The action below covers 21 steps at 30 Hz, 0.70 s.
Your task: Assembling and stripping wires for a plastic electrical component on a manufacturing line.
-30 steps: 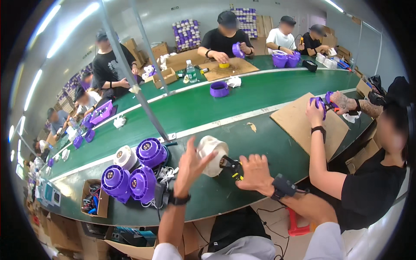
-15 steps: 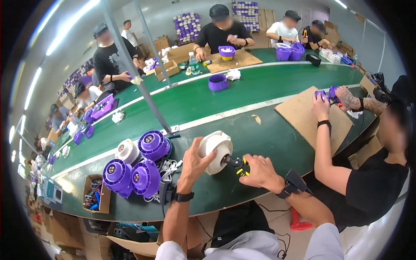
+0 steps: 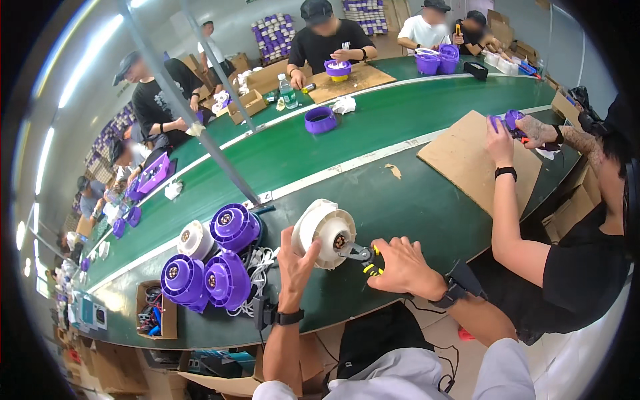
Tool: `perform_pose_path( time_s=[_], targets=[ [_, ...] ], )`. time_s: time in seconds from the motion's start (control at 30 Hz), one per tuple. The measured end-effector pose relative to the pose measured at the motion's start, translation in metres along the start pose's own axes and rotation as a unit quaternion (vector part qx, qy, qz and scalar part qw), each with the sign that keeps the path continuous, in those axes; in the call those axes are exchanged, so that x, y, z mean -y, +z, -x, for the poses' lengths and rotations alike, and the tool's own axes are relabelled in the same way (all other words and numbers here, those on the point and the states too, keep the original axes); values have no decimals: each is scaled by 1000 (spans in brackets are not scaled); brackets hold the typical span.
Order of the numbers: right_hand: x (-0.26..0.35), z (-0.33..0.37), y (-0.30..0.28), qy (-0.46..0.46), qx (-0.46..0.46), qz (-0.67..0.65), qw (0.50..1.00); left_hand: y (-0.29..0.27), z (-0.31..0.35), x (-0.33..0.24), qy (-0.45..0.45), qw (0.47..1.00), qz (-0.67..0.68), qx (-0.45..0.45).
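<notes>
A white round plastic housing [image 3: 323, 223] with a dark, coppery hub at its centre is tilted up above the green table. My left hand [image 3: 294, 261] grips its left side, thumb on the front face. In my right hand [image 3: 404, 268] are pliers [image 3: 364, 255] with black and yellow handles, their jaws touching or very near the hub; whether they bite on anything is too small to tell. To the left stand purple round housings [image 3: 235, 227] of a similar shape and another white one [image 3: 195, 240], beside a white cable [image 3: 260, 272].
A small cardboard box [image 3: 160, 313] of wires and tools sits at the table's left front. A metal post [image 3: 223, 150] rises near the green conveyor [image 3: 380, 127]. At right, a co-worker handles purple parts over a brown board [image 3: 467, 160]. Other people work across the belt.
The white housing has turned so its front face and hub show more fully. The pliers remain at the hub, their handles shifted slightly. The whole view has tilted a little.
</notes>
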State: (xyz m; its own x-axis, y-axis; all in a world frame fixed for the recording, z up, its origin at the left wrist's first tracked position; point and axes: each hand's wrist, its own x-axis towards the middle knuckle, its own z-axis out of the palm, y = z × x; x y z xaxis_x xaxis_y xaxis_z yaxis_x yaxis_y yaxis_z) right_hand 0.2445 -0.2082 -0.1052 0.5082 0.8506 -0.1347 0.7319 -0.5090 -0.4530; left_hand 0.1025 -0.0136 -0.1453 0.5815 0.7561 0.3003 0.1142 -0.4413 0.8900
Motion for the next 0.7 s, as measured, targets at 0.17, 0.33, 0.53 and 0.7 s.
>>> perform_pose_path(
  time_s=[0.17, 0.33, 0.53, 0.7],
  targets=[
    [-1, -10, -8, 49, 68, -53, 995, 5, 8, -2, 15, 1000, -22, -15],
    [-1, -14, -7, 62, 93, -51, 992, 12, 18, -4, 25, 998, -46, -31],
    [-15, -23, -4, 54, 142, -96, 984, 22, 25, 7, 87, 991, -81, -60],
    [-18, -24, -5, 21, 147, -167, 975, 22, 27, 4, 121, 985, -105, -61]
  ],
)
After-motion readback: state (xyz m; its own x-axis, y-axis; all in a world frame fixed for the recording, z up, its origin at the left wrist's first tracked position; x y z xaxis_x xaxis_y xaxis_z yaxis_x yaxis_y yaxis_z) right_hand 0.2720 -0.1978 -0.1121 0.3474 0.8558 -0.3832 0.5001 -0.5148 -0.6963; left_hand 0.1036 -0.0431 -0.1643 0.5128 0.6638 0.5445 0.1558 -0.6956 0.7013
